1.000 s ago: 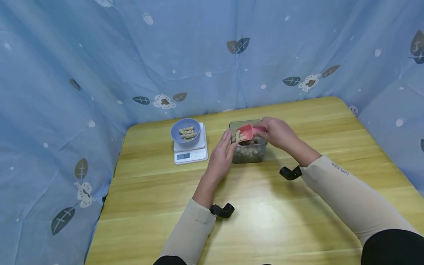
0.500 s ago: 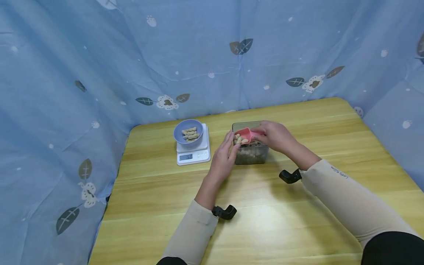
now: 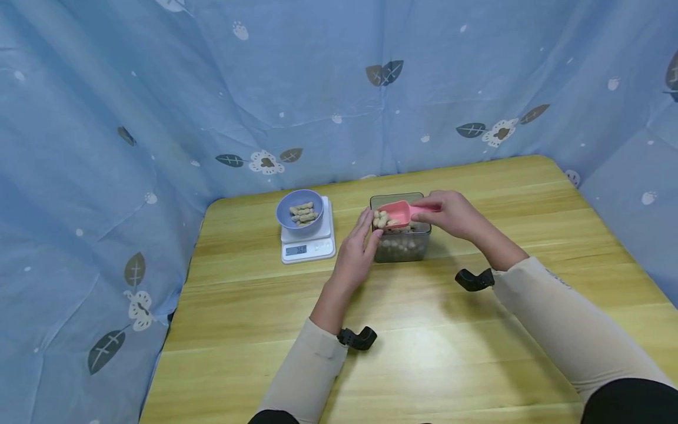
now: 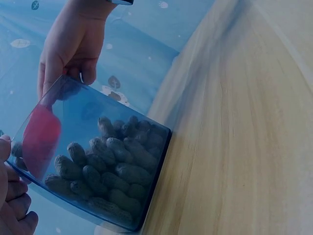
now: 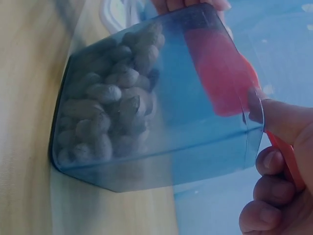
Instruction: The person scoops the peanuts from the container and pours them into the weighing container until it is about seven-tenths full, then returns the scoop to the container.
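Observation:
A clear grey plastic container (image 3: 401, 247) with unshelled peanuts (image 4: 115, 171) in its lower part stands on the table. My right hand (image 3: 452, 215) grips the handle of a pink scoop (image 3: 396, 213), whose bowl lies inside the container's mouth with several peanuts (image 3: 382, 220) at its front. In the right wrist view the fingers curl round the handle (image 5: 286, 164) beside the container's rim. My left hand (image 3: 354, 253) rests against the container's left side, fingers extended along the wall near the rim. Part of the scoop shows through the wall in both wrist views.
Left of the container stands a white kitchen scale (image 3: 308, 250) with a lit display. On it sits a blue bowl (image 3: 282, 211) holding several peanuts. The wooden table (image 3: 238, 330) ends at a blue patterned curtain (image 3: 328, 88) behind and to the left.
The scoop dipped lower into the container, then rose and levelled out with peanuts in it. My right hand has shifted slightly to the right. The left hand stays at the container's side.

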Demonstrator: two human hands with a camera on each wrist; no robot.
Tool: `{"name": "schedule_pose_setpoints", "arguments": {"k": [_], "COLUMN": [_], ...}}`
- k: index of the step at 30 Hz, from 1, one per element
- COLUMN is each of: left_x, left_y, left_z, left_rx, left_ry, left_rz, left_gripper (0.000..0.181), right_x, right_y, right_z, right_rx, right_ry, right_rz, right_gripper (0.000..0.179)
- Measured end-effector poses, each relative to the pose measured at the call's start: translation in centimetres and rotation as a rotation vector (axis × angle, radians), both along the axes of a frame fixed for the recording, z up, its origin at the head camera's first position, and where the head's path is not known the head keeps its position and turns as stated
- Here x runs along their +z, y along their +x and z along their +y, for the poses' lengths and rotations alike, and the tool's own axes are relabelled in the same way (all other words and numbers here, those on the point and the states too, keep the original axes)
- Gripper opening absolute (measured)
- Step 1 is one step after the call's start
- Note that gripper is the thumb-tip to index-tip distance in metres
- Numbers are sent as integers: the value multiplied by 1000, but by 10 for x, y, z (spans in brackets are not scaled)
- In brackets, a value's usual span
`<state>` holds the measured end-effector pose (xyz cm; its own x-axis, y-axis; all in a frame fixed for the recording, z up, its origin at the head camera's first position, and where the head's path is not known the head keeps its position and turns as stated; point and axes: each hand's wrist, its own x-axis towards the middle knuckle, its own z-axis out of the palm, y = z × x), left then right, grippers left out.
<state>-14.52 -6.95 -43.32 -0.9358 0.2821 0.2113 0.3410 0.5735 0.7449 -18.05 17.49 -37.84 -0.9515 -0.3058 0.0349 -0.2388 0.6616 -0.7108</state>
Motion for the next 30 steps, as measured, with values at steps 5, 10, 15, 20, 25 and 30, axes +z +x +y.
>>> {"name": "schedule_pose_setpoints", "arguments": {"k": [5, 10, 15, 20, 25, 30], "left_x": [0, 0, 0, 0, 0, -1], "left_y": [0, 0, 0, 0, -1, 0], "left_z": [-1, -1, 0, 0, 1, 1], "left_rx": [-3, -9, -17, -24, -19, -16], "left_ry": [-11, -35, -45, -40, -38, -38], "left_rz": [1, 8, 19, 11, 3, -2], "left_gripper": [63, 65, 64, 63, 65, 65], "right_x": [-6, -9, -11, -8, -6, -8], "right_y": [2, 4, 4, 4, 6, 8], "right_z": [5, 4, 6, 14, 23, 28], "right_rx": [-36, -34, -34, -59, -94, -78], "right_ry": [-44, -56, -63, -101, -132, -138], "right_rz": [-40, -42, -56, -88, -109, -116], "right_gripper": [44, 46, 46, 48, 47, 50]}}
